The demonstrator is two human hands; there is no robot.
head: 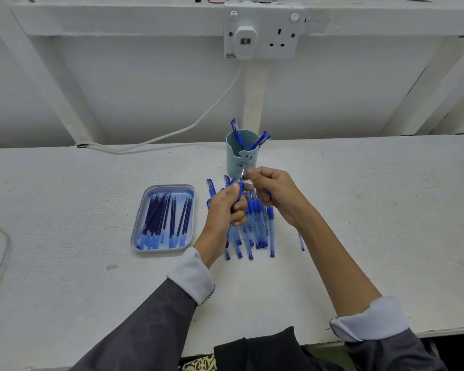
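left hand [225,207] grips pen [240,190], barrel mostly hidden; right hand [276,194] pinches its tip; loose pens [260,226] partly covered.

A white worktop [65,210] is carrying a pale blue tray [169,186] that is holding dark blue refills [166,220] side by side, and just to its right loose blue pens [257,226] are lying in a rough row. Behind them a light blue cup [236,159] with a bear face is standing upright, with a few capped pens [236,132] leaning out of it. On the white frame above, a double wall socket [279,38] is carrying a white adapter [245,40] in its left outlet, and a white cable [198,121] is hanging from it down to the back of the worktop.
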